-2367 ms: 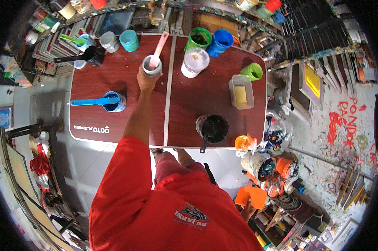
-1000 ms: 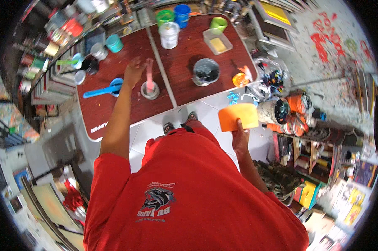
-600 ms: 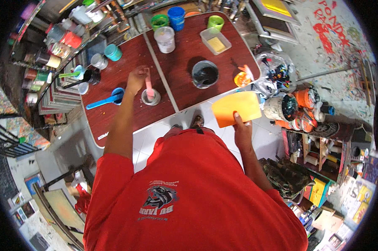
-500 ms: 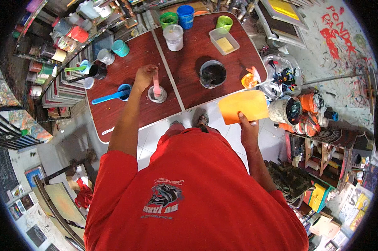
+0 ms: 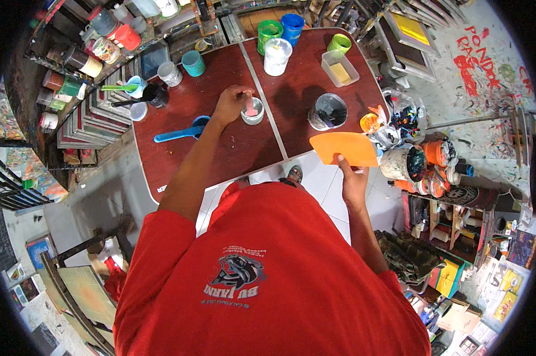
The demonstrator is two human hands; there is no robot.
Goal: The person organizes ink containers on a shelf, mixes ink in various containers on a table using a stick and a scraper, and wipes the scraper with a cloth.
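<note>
My left hand (image 5: 231, 102) reaches over the dark red folding table (image 5: 220, 148) and holds a pink stick (image 5: 249, 108) that stands in a small grey cup (image 5: 253, 113) near the table's middle seam. My right hand (image 5: 352, 178) grips the lower edge of a flat orange sheet (image 5: 343, 148) held at the table's right front corner. A black-stained tub (image 5: 328, 111) sits just beyond the sheet. My red shirt fills the lower half of the view.
A blue spatula (image 5: 179, 133) lies in a blue cup left of my hand. Green, blue, white and teal pots (image 5: 277, 54) and a clear tray (image 5: 339, 67) line the far edge. Paint jars crowd shelves (image 5: 90, 53) at left and paint-smeared buckets (image 5: 422, 160) at right.
My right hand brought up the orange sheet from my right side to the table's corner. My left hand drew the cup and pink stick from the far middle toward the table's centre.
</note>
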